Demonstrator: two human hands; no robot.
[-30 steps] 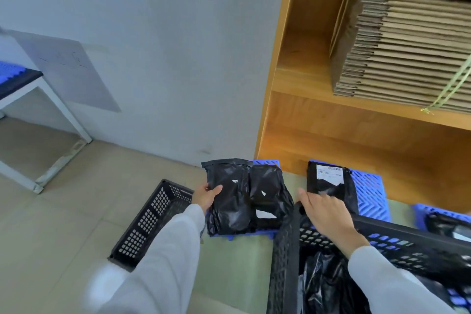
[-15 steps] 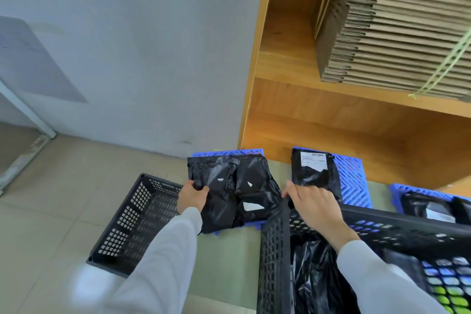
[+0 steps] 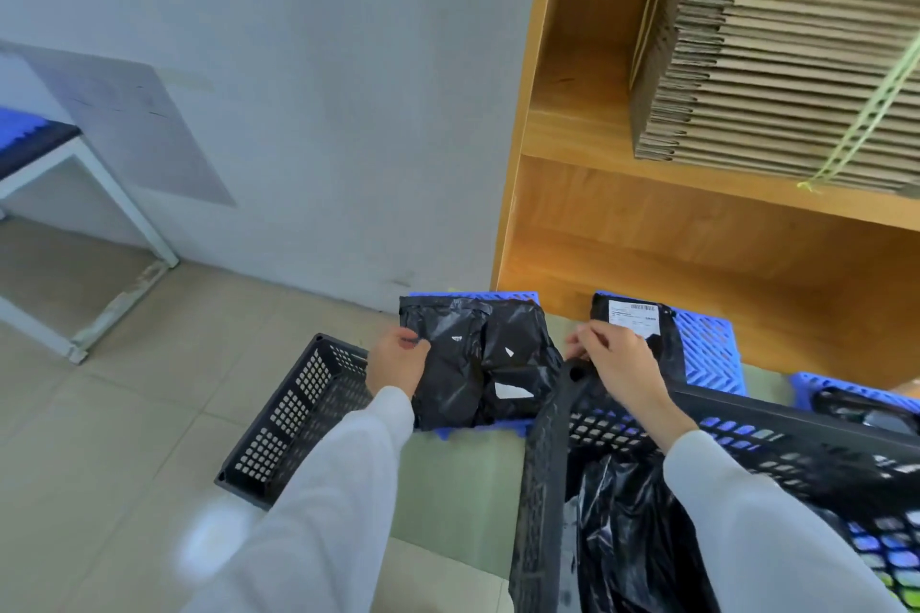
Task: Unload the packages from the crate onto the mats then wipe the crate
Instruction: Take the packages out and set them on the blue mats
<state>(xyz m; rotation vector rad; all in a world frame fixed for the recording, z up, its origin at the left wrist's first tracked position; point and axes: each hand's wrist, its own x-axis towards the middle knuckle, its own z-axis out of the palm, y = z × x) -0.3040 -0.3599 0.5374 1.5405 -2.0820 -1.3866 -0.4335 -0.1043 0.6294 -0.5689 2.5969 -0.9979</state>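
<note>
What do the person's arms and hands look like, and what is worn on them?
Both arms wear long, loose, plain white sleeves, the left sleeve and the right sleeve, which end at the wrists. The left hand and right hand are bare: no gloves, rings or watch show.

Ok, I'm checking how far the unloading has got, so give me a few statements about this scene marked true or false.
1. The left hand grips a black package lying on a blue mat. True.
2. The crate on the right holds nothing. False: black packages are still inside.
3. The labelled package lies on a blue mat. True.
4. The shelf holds folded towels. False: it holds stacked flat cardboard.
</note>
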